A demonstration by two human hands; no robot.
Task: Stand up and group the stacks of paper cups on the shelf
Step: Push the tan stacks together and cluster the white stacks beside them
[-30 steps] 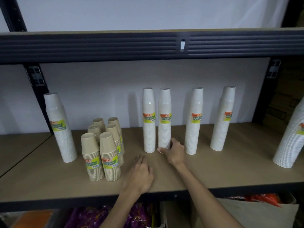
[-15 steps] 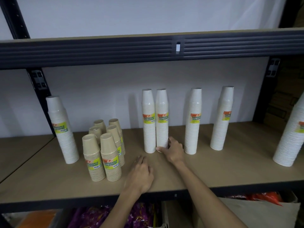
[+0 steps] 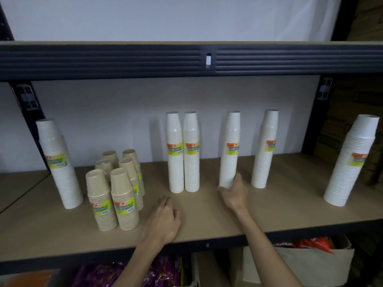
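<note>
Head view: right hand [image 3: 235,193], fingers loosely curled at the base of the third tall white paper-cup stack [image 3: 229,151] mid-shelf, contact unclear; left hand [image 3: 164,219] flat, empty; stack looks light, tippy, best gripped low.

On the shelf [image 3: 269,214], from left: one tall stack [image 3: 60,164] standing alone; six short stacks [image 3: 116,189] clustered in two rows running front to back; two tall stacks [image 3: 183,152] touching side by side; a third [image 3: 229,150], then a fourth [image 3: 264,149], spaced apart; a wide stack [image 3: 350,160] far right (leaning slightly). Below the shelf, a box [image 3: 300,264] at right.
</note>
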